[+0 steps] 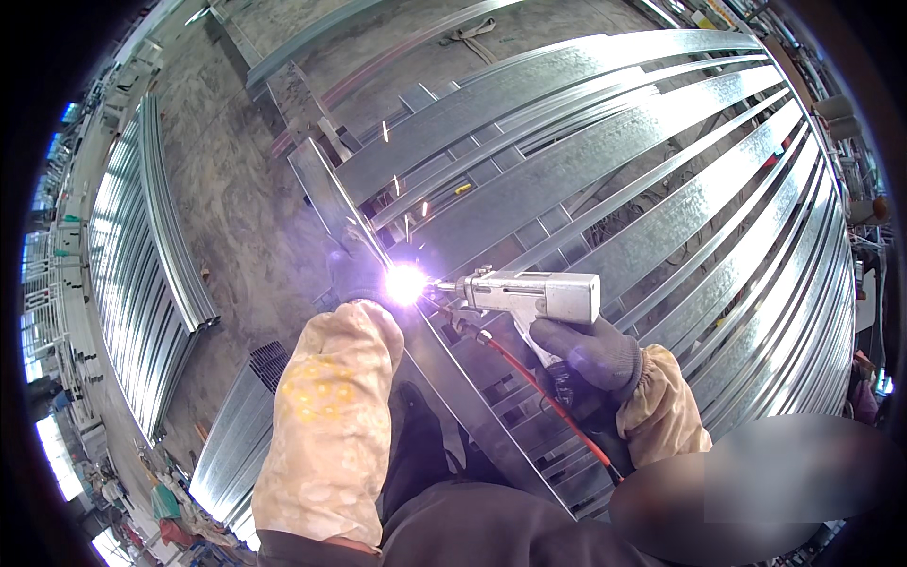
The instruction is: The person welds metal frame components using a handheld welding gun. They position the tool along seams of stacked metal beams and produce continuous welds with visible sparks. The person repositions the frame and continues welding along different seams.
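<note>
Head view: a person stands over a frame of galvanised steel slats (605, 180) laid flat above a concrete floor (236, 189).
Welding gun: the grey pistol-shaped welding gun (534, 295) sits at picture centre, long axis roughly level, nozzle pointing to the person's left at the bright arc (406, 283).
Right hand: the right hand (586, 354), in a dark glove, is closed around the gun's grip from below; a red hose (539, 387) runs down from the grip toward the lower edge.
Left hand: the left hand (354, 274), dark-gloved, rests just beside the arc on an angled steel bar (326, 189); glare hides how far its fingers are open.
Sleeves: yellowish cloth sleeve (326, 416) covers the left forearm.
Sparks: a few fly up above the arc.
Left side: another stack of steel profiles (156, 265) lies well apart.
</note>
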Demonstrator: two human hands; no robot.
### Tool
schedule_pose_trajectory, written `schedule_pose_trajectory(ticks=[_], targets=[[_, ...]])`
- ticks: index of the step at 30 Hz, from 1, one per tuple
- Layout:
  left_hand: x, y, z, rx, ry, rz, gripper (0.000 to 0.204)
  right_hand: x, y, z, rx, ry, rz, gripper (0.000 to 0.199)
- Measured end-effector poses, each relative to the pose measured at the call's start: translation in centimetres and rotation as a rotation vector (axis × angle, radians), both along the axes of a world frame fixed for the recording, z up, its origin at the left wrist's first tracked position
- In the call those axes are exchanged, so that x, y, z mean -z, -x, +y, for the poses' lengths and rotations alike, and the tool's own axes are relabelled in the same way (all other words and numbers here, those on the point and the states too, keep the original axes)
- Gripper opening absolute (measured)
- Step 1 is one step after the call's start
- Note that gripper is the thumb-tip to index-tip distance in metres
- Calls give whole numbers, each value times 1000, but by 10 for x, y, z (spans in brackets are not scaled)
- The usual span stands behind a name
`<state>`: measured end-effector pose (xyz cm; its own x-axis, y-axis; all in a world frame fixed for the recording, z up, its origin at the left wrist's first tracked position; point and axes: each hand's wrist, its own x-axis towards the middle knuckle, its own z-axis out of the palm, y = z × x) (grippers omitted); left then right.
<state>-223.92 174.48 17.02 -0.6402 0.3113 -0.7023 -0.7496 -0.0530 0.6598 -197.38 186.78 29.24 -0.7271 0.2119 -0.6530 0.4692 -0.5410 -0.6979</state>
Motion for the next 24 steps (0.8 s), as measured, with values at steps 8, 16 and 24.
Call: schedule_pose_trajectory(ticks=[8, 16, 24], targets=[[-7, -25, 2, 47, 0, -120, 49, -1, -3, -1, -41, -62, -30, 45], [-2, -29, 3, 73, 4, -128, 49, 18, -13, -2, -32, -137, 113, 44], [-2, -32, 2, 79, 14, -133, 48, 25, -18, -4, -19, -143, 196, 41]])
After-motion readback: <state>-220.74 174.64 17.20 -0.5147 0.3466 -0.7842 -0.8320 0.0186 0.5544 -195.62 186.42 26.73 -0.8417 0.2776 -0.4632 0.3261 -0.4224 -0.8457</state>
